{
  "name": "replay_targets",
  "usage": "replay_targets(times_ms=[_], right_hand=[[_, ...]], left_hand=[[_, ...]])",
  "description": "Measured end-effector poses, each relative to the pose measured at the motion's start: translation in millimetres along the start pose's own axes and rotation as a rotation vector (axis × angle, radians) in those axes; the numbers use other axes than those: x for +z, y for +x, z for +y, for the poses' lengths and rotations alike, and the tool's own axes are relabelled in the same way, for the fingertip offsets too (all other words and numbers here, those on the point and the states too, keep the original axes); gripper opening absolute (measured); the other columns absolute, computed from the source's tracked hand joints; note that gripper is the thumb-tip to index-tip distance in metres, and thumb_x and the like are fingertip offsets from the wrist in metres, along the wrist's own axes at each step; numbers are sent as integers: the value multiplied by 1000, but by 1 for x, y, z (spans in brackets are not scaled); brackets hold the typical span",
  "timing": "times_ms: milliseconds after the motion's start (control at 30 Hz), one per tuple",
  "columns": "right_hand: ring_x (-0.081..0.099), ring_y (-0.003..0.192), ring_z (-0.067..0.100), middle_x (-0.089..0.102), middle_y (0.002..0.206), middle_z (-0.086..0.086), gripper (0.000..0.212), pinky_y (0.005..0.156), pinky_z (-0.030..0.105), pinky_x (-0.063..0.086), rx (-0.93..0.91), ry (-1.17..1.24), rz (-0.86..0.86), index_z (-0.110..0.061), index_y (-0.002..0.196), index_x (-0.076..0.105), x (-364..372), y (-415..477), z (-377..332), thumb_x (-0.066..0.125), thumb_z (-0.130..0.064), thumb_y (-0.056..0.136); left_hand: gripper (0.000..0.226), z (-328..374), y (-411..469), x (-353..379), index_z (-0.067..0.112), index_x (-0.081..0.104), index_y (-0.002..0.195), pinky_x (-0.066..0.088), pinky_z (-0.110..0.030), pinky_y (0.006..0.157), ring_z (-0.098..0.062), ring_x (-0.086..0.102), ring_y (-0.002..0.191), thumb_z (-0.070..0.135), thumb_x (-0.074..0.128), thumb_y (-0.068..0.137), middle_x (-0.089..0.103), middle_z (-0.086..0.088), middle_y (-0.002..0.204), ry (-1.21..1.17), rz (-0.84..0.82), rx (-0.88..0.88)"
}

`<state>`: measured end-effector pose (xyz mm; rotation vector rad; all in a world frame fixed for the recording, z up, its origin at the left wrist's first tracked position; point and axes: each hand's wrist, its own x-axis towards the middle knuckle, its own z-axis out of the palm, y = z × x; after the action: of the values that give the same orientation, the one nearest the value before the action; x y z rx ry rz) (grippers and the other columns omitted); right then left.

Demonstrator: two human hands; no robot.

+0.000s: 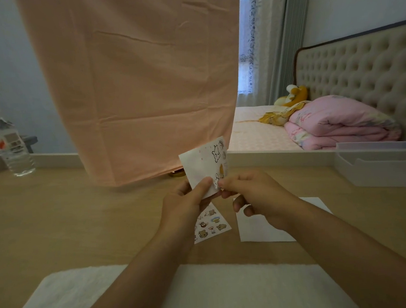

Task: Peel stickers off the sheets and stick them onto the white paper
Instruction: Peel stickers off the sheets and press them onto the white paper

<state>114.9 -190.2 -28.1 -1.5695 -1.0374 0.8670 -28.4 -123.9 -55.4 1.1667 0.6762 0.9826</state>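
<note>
A sticker sheet (pixel 204 164) with cartoon animals is held upright above the wooden table (pixel 80 212), folded back at its right side. My left hand (pixel 184 204) grips its lower edge between thumb and fingers. My right hand (pixel 251 193) pinches a small sticker (pixel 217 182) at the sheet's lower right corner. A second sticker sheet (pixel 211 223) with small bears lies flat on the table under my left hand, partly hidden. The white paper (pixel 259 229) lies flat to the right, partly covered by my right hand and forearm.
A plastic water bottle (pixel 10 144) stands at the far left. A peach cloth (pixel 138 86) hangs over the table's back. A white tray (pixel 382 166) sits at the right. White fleece (pixel 208 294) covers the near edge. A bed stands behind.
</note>
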Motion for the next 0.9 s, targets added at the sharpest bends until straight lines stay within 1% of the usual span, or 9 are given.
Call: replay_targets(times_ms=[67, 200, 333, 400, 500, 633, 733, 833, 900], right_hand=[[58, 58, 13, 73, 82, -2, 25, 52, 25, 39, 25, 34, -28, -7, 99, 74, -2, -1, -2, 72, -31, 91], [57, 58, 15, 72, 83, 0, 23, 53, 26, 37, 50, 53, -22, -7, 104, 72, -3, -1, -7, 68, -26, 93], [56, 56, 18, 69, 80, 3, 19, 51, 28, 35, 38, -23, -44, -6, 102, 68, -4, -3, -9, 65, -24, 94], [52, 50, 17, 67, 77, 3, 13, 49, 27, 33, 30, -80, -56, -9, 94, 65, -5, -4, -10, 63, -21, 93], [49, 49, 17, 65, 75, 3, 12, 49, 27, 31, 25, -125, -102, -11, 92, 65, -7, -5, -13, 59, -21, 94], [51, 51, 15, 65, 75, 1, 18, 50, 27, 34, 23, -149, -109, -10, 97, 68, -7, -4, -11, 62, -27, 96], [55, 52, 16, 67, 76, 1, 18, 50, 27, 36, 9, -127, -84, -9, 95, 70, -5, -3, -9, 62, -25, 95], [58, 52, 19, 68, 78, 3, 18, 51, 28, 38, -8, -102, -64, -8, 92, 68, -3, -3, -8, 64, -26, 94], [57, 50, 19, 68, 77, 3, 21, 51, 29, 39, -5, -106, -59, -5, 96, 68, -1, -3, -8, 64, -26, 95]], left_hand=[[20, 0, -1, 1, 22, 74, 111, 57, -48, 92, -25, 74, 99, 20, 70, 92, 78, -3, 102, 44, -1, 37], [16, 1, -2, 3, 22, 76, 102, 57, -56, 90, -31, 74, 93, 20, 75, 87, 78, -4, 95, 85, 43, 49], [12, 0, -3, 2, 28, 77, 96, 59, -49, 89, -26, 74, 89, 21, 75, 87, 78, 0, 92, 152, 54, 86], [12, 0, -4, 2, 30, 77, 90, 60, -45, 78, -23, 75, 83, 19, 74, 87, 78, 3, 87, 215, 56, 138], [19, 0, -5, 3, 30, 75, 87, 57, -26, 64, -11, 73, 76, 12, 71, 89, 77, 7, 82, 300, 39, 225], [21, 1, -7, 5, 29, 74, 98, 54, -17, 60, -7, 73, 80, 10, 69, 89, 77, 10, 88, 292, 25, 223], [23, 2, -9, 7, 26, 73, 112, 58, -22, 67, -8, 73, 89, 20, 72, 90, 77, 10, 98, 256, 19, 232], [17, 2, -11, 8, 27, 75, 105, 62, -36, 72, -12, 75, 83, 25, 74, 88, 78, 8, 91, 255, 90, 223], [14, 1, -10, 7, 26, 76, 101, 61, -37, 70, -13, 75, 78, 22, 76, 87, 78, 7, 87, 237, 138, 222]])
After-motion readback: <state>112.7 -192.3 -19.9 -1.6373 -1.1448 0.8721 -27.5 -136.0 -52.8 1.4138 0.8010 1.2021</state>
